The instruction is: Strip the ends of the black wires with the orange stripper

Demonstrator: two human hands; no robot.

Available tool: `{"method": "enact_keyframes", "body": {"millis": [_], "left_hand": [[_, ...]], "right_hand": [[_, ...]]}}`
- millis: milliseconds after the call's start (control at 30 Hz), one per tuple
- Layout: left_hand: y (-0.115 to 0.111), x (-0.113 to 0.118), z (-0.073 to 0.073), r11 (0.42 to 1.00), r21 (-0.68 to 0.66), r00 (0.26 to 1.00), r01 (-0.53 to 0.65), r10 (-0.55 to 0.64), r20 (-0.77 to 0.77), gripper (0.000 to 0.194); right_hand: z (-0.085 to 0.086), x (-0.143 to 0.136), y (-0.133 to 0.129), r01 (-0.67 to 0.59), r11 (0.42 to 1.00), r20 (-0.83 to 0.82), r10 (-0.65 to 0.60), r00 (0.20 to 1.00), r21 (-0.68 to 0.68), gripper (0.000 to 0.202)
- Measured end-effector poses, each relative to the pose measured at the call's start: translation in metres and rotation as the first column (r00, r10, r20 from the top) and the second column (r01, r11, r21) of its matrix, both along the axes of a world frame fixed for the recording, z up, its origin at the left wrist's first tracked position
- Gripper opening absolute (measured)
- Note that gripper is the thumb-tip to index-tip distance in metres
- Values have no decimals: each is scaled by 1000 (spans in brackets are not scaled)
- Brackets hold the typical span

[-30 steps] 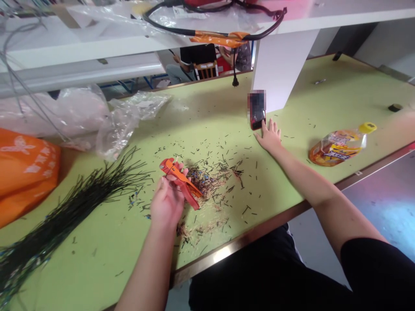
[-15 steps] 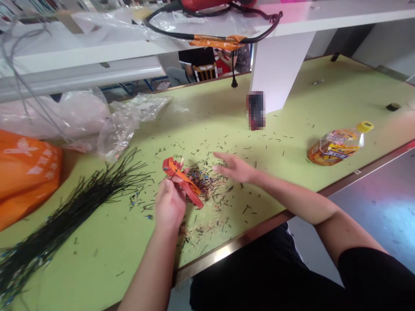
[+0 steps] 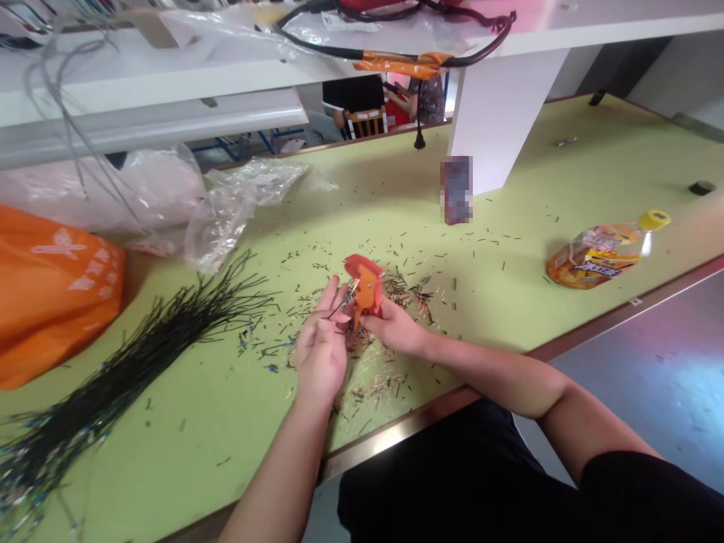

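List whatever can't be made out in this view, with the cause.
Head view:
- Red-and-orange tool: part of its grip, hidden by the right hand.
- Black wire bundle: far-left end, cut off by the left edge.
- Red-edged device: screen, pixelated.
- Orange bag: left part, cut off by the left edge.

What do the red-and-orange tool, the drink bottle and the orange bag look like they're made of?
Tool: plastic or painted metal; smooth, even colour leaves it open. Bottle: likely glossy clear plastic; see-through, with a bright highlight. Bag: maybe matte fabric, by its soft folds.
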State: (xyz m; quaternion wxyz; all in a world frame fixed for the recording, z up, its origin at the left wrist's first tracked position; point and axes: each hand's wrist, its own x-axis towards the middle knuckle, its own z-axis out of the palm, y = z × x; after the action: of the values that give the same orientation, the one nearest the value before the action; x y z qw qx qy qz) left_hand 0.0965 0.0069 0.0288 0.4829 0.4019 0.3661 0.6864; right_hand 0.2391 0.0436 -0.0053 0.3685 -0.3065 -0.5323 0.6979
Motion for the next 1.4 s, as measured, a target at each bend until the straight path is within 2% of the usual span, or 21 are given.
{"method": "enact_keyframes", "body": {"millis": [133,267,333,467,600,733,833,1067,1200,1400], "left_hand": [[6,-17,10,989,83,986,-125,133,-100,41],[11,-29,10,985,86,978,-147,158,-136,43],[13,-32,9,976,98,961,-194,209,-179,43],[14,-36,4,955,136,892,-265,296,-340,45],[18,-38,-1,974,86,848,-208,224,-480,49],[23,-33,-9,990,31,798,-139,131,-588,50],[22,-28,-11,997,-14,755,-72,46,-655,45],[12,-24,-2,993,-84,728,77,-114,-676,25],[12,-25,0,988,-59,713,145,-146,-686,20],[13,-25,1,986,-6,588,168,-105,-802,16]], "right_hand": [[20,33,17,197,980,53,-197,979,12,16],[28,54,37,287,957,90,-290,953,47,19],[28,58,41,253,968,3,-253,968,-10,23],[28,58,38,-12,982,-191,-24,981,-186,35],[31,58,33,-207,941,-305,122,945,-267,38],[34,58,32,-295,898,-414,145,899,-326,35],[37,58,32,-282,903,-426,127,896,-325,36],[41,60,34,-234,925,-429,89,899,-299,37],[39,61,35,-210,933,-407,77,910,-293,39],[38,63,37,-119,956,-296,36,955,-269,41]]}}
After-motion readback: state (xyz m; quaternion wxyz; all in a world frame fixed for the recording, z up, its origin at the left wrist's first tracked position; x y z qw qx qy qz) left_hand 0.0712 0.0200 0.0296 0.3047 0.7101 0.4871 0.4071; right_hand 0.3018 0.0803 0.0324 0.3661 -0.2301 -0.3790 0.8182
